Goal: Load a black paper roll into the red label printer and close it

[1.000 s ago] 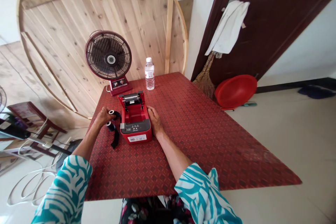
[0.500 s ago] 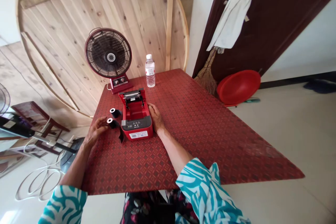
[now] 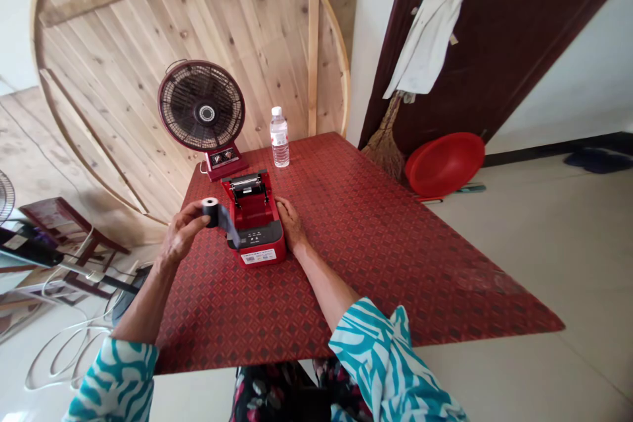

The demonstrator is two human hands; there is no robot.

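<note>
A red and dark grey receipt printer (image 3: 257, 237) stands on the table with its lid raised and its paper bay bare. My left hand (image 3: 182, 231) pinches a dark paper roll (image 3: 211, 212) with a white core end, held up just left of the printer. From the roll a loose dark strip (image 3: 229, 225) hangs towards the printer's front left corner. Against the printer's right side lies my right hand (image 3: 291, 221), its fingers gripping that wall. A second roll does not show now; the held roll or my hand may cover it.
Behind the printer stand a table fan (image 3: 202, 112) and a water bottle (image 3: 279, 138). The table (image 3: 356, 244) has a patterned red cover. A red basin (image 3: 445, 165) and a broom (image 3: 386, 145) are beyond its right edge; a cable (image 3: 54, 349) lies on the floor at left.
My left hand has taken hold of the nearer paper roll and lifted it, its strip now trailing over the printer's front corner. My right hand stays at the printer's side.
</note>
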